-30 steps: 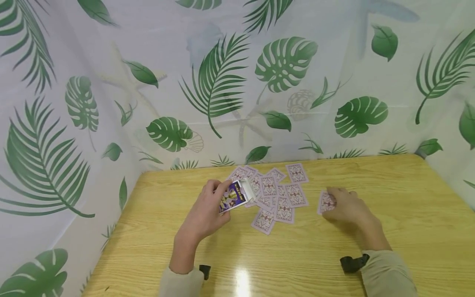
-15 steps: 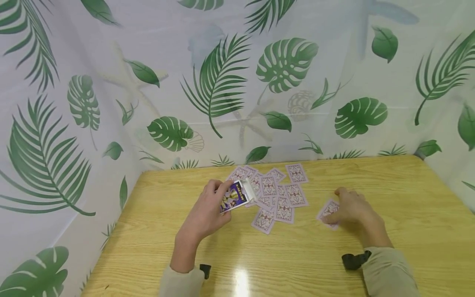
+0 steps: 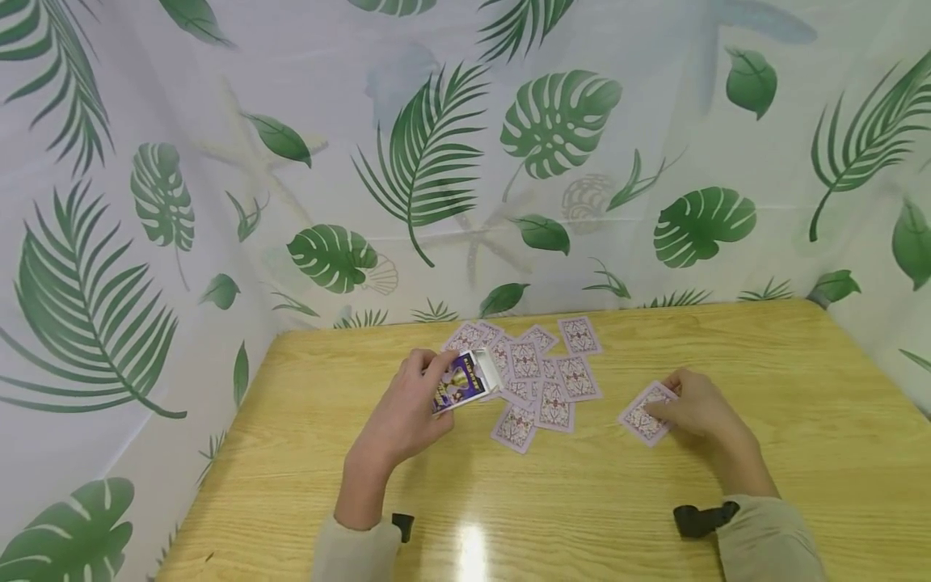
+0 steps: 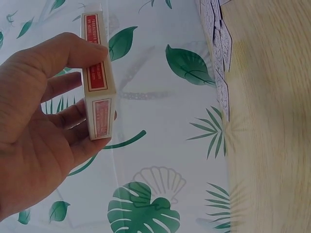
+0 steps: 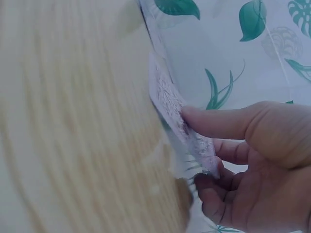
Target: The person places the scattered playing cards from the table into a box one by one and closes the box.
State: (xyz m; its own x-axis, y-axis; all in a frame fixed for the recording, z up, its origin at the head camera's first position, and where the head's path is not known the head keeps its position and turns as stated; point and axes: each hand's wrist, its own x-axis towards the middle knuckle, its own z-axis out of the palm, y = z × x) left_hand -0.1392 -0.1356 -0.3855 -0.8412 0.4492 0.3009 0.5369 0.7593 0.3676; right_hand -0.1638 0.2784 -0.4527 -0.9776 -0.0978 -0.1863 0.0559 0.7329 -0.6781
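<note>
My left hand grips a purple-fronted card box between thumb and fingers; its white flap end stands open toward the right. In the left wrist view the box shows a narrow red-and-white side and end. On the right, my right hand pinches a playing card, back side up, with the thumb on top and fingers beneath. The right wrist view shows this card tilted, nearly edge-on. Between the hands, several playing cards lie spread face down, some overlapping, partly hidden behind the box.
A wooden table bears everything and meets a white leaf-print cloth at its back and left. One face-down card lies slightly apart near the back edge. Dark straps show at the wrists.
My right hand has turned the card and pulled it slightly nearer, and now pinches it at its right corner. The left hand with the card box has stayed almost still.
</note>
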